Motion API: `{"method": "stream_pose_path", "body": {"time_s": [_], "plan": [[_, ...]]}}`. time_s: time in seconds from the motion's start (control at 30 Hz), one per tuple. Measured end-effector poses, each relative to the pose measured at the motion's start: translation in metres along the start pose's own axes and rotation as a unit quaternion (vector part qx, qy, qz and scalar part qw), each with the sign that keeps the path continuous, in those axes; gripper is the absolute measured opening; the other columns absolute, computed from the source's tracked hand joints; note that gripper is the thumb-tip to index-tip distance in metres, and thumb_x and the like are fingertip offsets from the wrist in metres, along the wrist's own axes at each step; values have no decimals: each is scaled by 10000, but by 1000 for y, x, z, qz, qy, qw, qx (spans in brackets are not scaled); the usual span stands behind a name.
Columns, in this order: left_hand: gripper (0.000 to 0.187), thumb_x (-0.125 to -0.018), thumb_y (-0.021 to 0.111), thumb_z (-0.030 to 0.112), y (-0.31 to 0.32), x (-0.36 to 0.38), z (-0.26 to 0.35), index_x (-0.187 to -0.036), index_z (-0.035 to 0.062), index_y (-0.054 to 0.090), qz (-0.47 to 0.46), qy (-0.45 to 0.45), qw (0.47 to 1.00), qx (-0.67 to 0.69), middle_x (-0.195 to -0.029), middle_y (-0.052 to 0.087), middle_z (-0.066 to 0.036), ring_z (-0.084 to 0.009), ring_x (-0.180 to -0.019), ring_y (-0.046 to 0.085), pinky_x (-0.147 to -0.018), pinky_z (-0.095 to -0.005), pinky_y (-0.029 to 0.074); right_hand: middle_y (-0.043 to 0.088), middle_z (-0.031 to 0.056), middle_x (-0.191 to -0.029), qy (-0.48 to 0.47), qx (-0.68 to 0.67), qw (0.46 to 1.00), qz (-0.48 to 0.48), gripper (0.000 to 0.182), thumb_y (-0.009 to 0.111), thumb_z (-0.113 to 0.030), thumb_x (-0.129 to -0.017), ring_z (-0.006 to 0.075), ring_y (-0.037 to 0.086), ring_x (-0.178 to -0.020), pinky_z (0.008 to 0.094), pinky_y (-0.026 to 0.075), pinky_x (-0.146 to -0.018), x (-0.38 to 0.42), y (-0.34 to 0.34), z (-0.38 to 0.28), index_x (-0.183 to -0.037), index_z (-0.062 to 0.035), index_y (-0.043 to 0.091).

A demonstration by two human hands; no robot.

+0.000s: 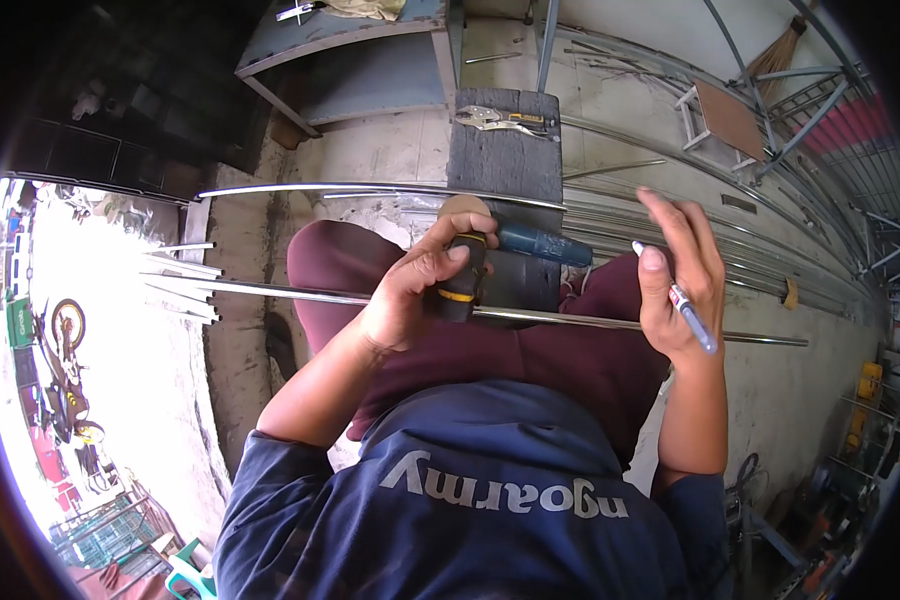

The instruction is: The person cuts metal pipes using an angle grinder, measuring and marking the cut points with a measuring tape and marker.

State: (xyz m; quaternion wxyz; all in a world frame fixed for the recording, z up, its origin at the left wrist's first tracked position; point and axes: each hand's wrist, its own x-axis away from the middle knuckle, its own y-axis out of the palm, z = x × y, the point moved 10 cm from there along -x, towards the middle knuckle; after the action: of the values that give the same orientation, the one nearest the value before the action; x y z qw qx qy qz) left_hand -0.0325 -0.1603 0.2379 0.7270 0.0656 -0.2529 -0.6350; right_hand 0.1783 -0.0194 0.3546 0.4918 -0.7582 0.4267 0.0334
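Note:
My left hand (410, 290) is closed around a black tape measure (460, 280) with yellow bands, held above my lap. In my right hand (685, 260) a marker pen (692, 318) lies under the thumb, its pale tip pointing up, while the fingers stretch away. A shiny metal tube (560, 319) runs across my thighs, passing beneath both hands. Just beyond the tape measure, a blue angle grinder (542, 243) with a tan disc (464, 208) rests on a dark bench (510, 165), partly hidden by my left hand. Another tube (370, 188) crosses the bench farther off.
Locking pliers (500, 119) lie at the bench's far end. Several long tubes (660, 215) cover the floor to the right, near a small brown-topped stool (728, 122). A metal table (345, 50) stands ahead. More tube ends (195, 285) reach toward the bright opening at left.

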Motion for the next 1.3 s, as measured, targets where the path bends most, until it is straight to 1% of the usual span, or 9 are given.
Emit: {"method": "stream_pose_path", "body": {"time_s": [0.1,0.2,0.4,0.53,0.67,0.93,1.03,1.17,1.3], "plan": [[1059,-970,821,534,0,0,14,-1723,56,251,7,66,997,30,-1527,485,-183,-262,-1313,581,-1118,-413,503,741,180,-927,188,-93,972,-103,436,751,-380,-1082,286,759,-757,419,601,-730,15,16,35,-1328,-19,737],[1210,-886,961,235,6,2,31,-1744,63,125,44,198,977,-62,-1534,441,-166,-268,-1361,554,-1142,-426,502,768,184,-1035,63,-169,982,-47,275,828,-93,-1009,301,784,-839,409,615,-774,10,35,1,-1259,-20,739],[1162,-868,956,108,27,14,53,-1705,73,151,-14,343,926,-158,-1525,451,-218,-305,-1420,513,-1178,-445,460,770,169,-1139,153,-308,930,-125,264,695,-247,-1135,252,767,-972,389,599,-849,21,81,-5,-1151,-18,565],[1167,-856,987,180,55,26,63,-1685,91,170,-94,427,884,-164,-1586,469,-307,-401,-1524,495,-1259,-541,398,704,72,-1125,240,-626,721,-173,362,647,-402,-1160,139,673,-1040,305,550,-897,43,128,-21,-1209,-88,474],[1167,-853,1007,330,74,40,67,-1662,119,193,-132,461,836,-267,-1544,580,-332,-506,-1655,340,-1347,-654,-4,641,64,-1268,223,-807,516,-181,549,813,-413,-1038,200,643,-1222,374,538,-1052,47,136,-40,-1360,-132,469],[785,-748,994,201,73,43,62,-1435,82,635,-99,431,806,-393,-1668,574,-209,-500,-1633,397,-1263,-600,395,676,144,-1328,184,-783,564,-187,668,905,-24,-814,202,675,-1210,348,558,-1017,38,114,-34,-1213,-133,380],[803,-697,1005,125,75,52,77,-1432,111,682,-20,431,775,-461,-1501,644,-203,-459,-1421,593,-1124,-524,519,709,168,-1254,209,-726,625,-195,640,896,-37,-823,185,692,-1096,334,555,-1000,31,96,-43,-1183,-122,374],[708,-893,936,68,49,37,58,-1523,24,616,-31,286,893,-346,-1318,665,-129,-245,-1217,701,-1024,-365,581,729,153,-1127,11,-360,929,-84,578,931,-143,-844,149,640,-923,326,542,-830,19,67,-46,-1097,-74,416],[552,-993,852,37,30,29,22,-1481,-35,604,-16,93,990,-103,-1292,684,-85,-183,-1222,693,-1056,-350,580,668,140,-1054,-37,-268,954,-127,778,1054,-468,-748,256,567,-765,381,503,-697,23,68,-66,-1064,-65,469]]}}
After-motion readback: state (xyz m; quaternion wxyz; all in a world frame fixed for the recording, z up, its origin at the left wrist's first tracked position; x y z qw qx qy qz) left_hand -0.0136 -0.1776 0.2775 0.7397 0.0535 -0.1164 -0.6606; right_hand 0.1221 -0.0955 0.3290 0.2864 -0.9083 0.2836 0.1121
